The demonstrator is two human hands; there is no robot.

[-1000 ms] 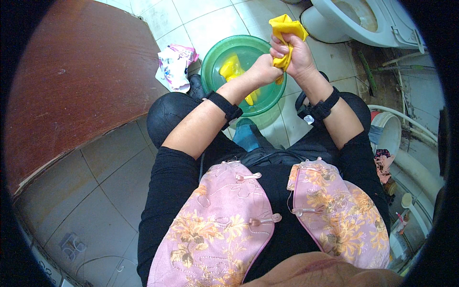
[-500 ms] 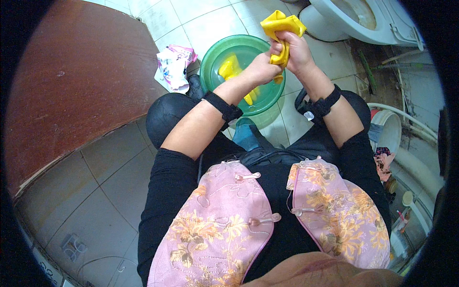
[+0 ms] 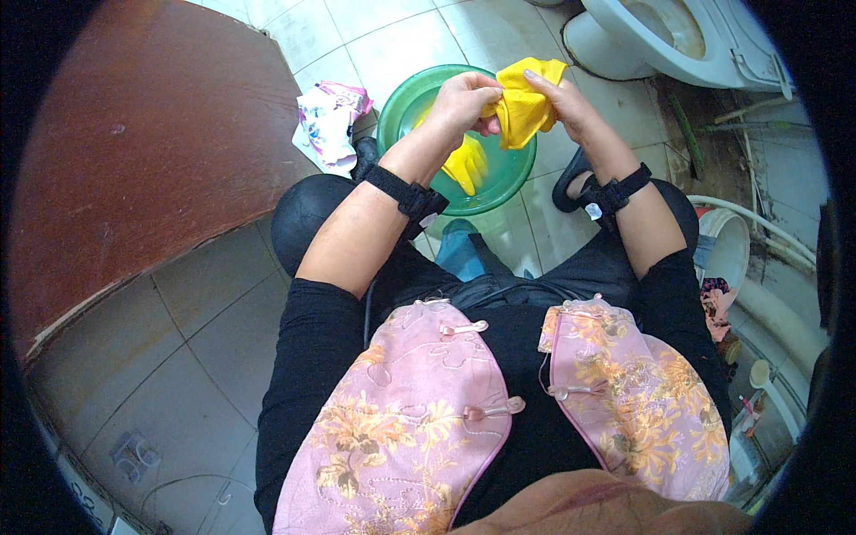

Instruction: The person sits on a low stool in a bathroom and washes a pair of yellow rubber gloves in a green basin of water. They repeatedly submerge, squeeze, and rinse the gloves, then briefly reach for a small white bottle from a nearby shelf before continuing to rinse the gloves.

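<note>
Above the right side of a green basin (image 3: 390, 169), both my hands hold a wet-looking yellow rubber glove (image 3: 526, 105). My left hand (image 3: 464, 100) pinches it on its left side, fingertips pressed together. Gripping its right edge is my right hand (image 3: 568, 102), with the thumb on top and the other fingers partly hidden behind the rubber. A second yellow rubber glove (image 3: 465, 166) lies in the basin's water, its fingers spread toward me. My left wrist and forearm partly cover the basin's left side.
A white and pink plastic package (image 3: 330, 123) lies left of the basin, near a reddish-brown panel (image 3: 152, 143). A white toilet (image 3: 624, 45) stands at the far right. Pipes and a white bucket (image 3: 727, 245) line the right wall. My knees flank the basin on the tiled floor.
The twisted, bunched glove is now loosened and spread between my hands. My left hand has moved left and up, and my right hand has lowered slightly. More of the glove in the basin shows.
</note>
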